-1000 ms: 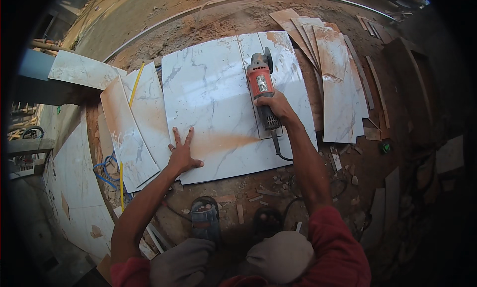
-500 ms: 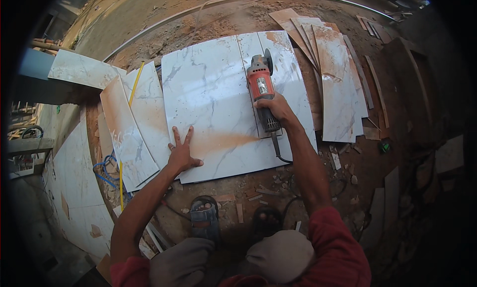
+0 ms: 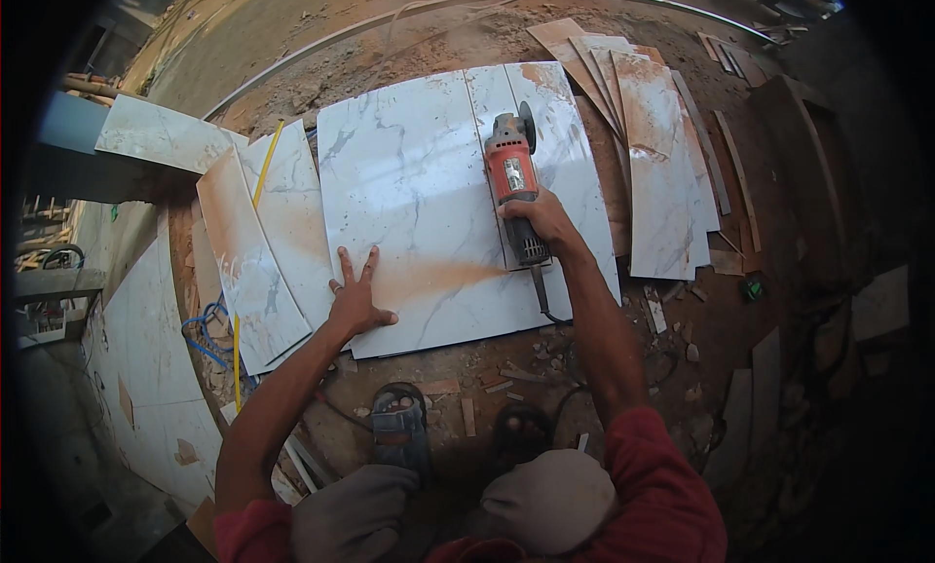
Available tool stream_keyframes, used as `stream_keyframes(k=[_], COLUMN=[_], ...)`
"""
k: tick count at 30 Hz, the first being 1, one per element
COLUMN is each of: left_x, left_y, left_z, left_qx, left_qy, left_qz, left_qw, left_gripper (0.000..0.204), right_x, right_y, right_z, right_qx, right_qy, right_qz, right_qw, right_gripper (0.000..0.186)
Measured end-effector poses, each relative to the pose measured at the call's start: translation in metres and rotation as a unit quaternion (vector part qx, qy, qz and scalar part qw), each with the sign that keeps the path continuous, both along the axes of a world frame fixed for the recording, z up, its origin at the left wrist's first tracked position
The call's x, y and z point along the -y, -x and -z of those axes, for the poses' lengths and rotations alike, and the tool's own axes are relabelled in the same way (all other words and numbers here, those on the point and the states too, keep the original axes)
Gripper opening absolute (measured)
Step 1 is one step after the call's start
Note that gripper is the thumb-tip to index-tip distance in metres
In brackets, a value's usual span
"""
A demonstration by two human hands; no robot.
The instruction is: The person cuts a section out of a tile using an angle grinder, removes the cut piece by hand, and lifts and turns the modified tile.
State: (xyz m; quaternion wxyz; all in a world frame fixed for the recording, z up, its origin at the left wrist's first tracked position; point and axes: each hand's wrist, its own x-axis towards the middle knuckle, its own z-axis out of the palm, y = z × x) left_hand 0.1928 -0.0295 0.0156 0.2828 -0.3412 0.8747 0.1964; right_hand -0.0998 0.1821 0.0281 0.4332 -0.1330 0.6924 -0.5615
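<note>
A red and black angle grinder (image 3: 513, 173) is over the right part of a large white marble-patterned tile (image 3: 409, 183), its disc (image 3: 527, 127) at the far end. My right hand (image 3: 539, 217) is wrapped round the black rear of the grinder's body. From its near end a dark cord (image 3: 541, 292) runs down over the tile edge. Flat on the tile's near left part, my left hand (image 3: 357, 298) rests with fingers spread. Reddish-brown dust (image 3: 443, 273) fans across the tile between my hands. A straight cut line runs along the tile left of the grinder.
More cut tiles (image 3: 654, 173) are stacked at the right. Tile pieces (image 3: 255, 271) overlap at the left, with a yellow measuring tape (image 3: 261, 178) across them and a blue cord (image 3: 205, 329) beside. My sandalled feet (image 3: 399, 422) stand among rubble. A long metal bar (image 3: 390, 19) lies beyond.
The grinder has shifted very slightly toward me with my right hand on it. My left hand stays in the same place on the tile.
</note>
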Motion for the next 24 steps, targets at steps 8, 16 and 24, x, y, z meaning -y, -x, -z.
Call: stream_keyframes(k=[8,16,24], left_x=[0.0,-0.003,-0.002], left_y=[-0.002,0.004,0.004], left_z=[0.001,-0.007,-0.007], left_qx=[0.008,0.037,0.034], left_qy=[0.009,0.002,0.006], left_qz=[0.0,-0.009,-0.003], left_qw=[1.0,0.999,0.999], left_gripper=[0.142,0.142,0.141], right_x=[-0.005,-0.006,-0.013], right_y=[-0.007,-0.006,-0.015], right_z=[0.004,0.008,0.002], right_qx=[-0.002,0.003,0.019], right_qy=[0.005,-0.006,-0.005], right_qz=[0.0,0.009,0.021], right_qw=[1.0,1.0,1.0], right_gripper=[0.045,0.046,0.045])
